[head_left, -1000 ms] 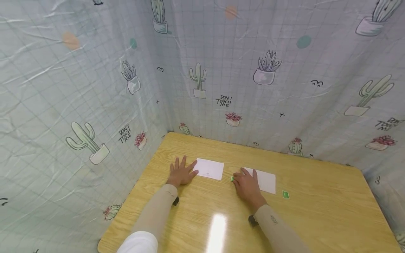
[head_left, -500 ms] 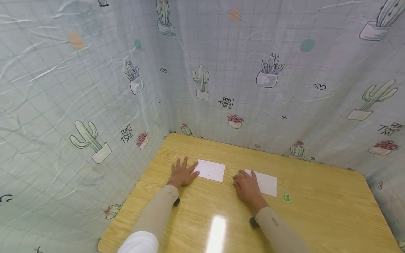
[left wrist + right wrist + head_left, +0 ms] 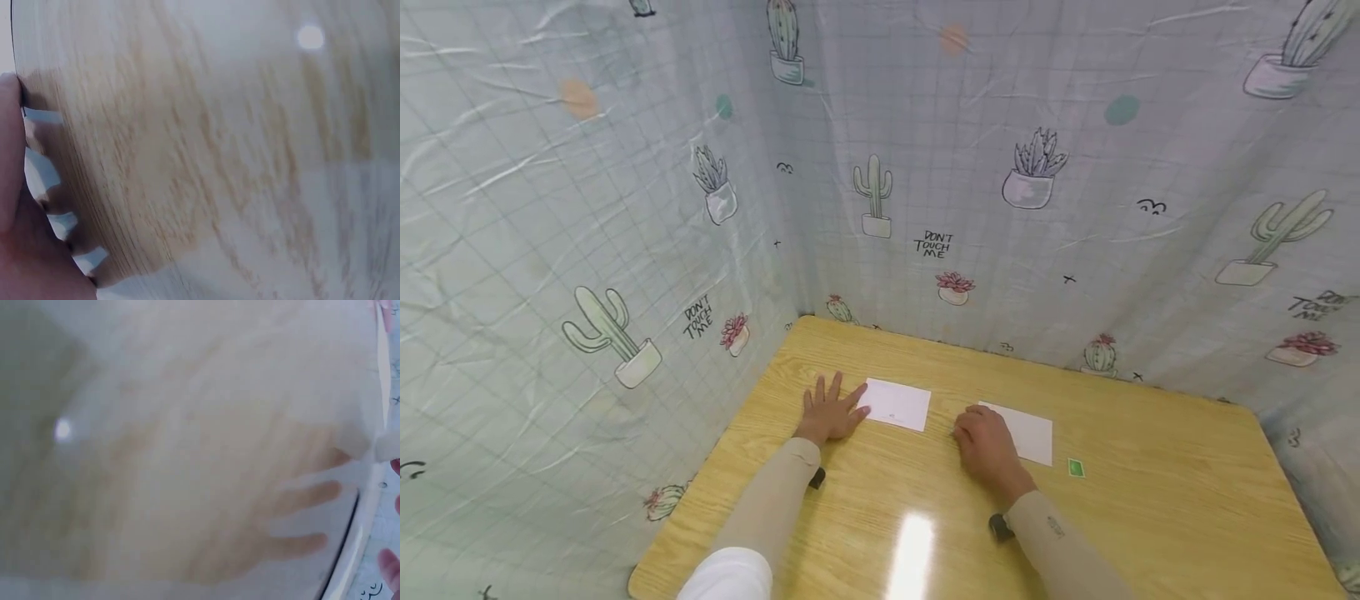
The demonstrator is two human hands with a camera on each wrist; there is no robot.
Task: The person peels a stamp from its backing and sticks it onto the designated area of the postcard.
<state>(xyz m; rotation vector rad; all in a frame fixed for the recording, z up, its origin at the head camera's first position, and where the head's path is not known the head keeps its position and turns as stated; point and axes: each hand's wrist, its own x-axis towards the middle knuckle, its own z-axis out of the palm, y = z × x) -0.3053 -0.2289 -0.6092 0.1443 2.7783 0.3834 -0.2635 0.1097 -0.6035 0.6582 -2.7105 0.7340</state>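
Observation:
My left hand (image 3: 829, 414) lies flat on the wooden table (image 3: 895, 475) with its fingers spread. Its thumb and index finger touch the left edge of a white envelope-like paper (image 3: 897, 405), which bears a small grey mark near its lower edge. In the left wrist view only the side of the left hand (image 3: 25, 250) shows. My right hand (image 3: 985, 440) curls in front of a second white paper (image 3: 1032, 435), hiding its left part. Its fingers pinch a small green stamp by the edge; in the right wrist view a pale piece (image 3: 387, 447) stands at the fingertips (image 3: 396, 465).
Another green stamp (image 3: 1077, 468) with a white border lies right of the second paper. A curtain (image 3: 970, 167) printed with cacti hangs behind the table and along its left side. Bright light reflects off the glossy tabletop near the front.
The right fingers have curled in more, and the green stamp under them has tilted from showing its green face to a thin pale sliver. The left hand and both papers stay put.

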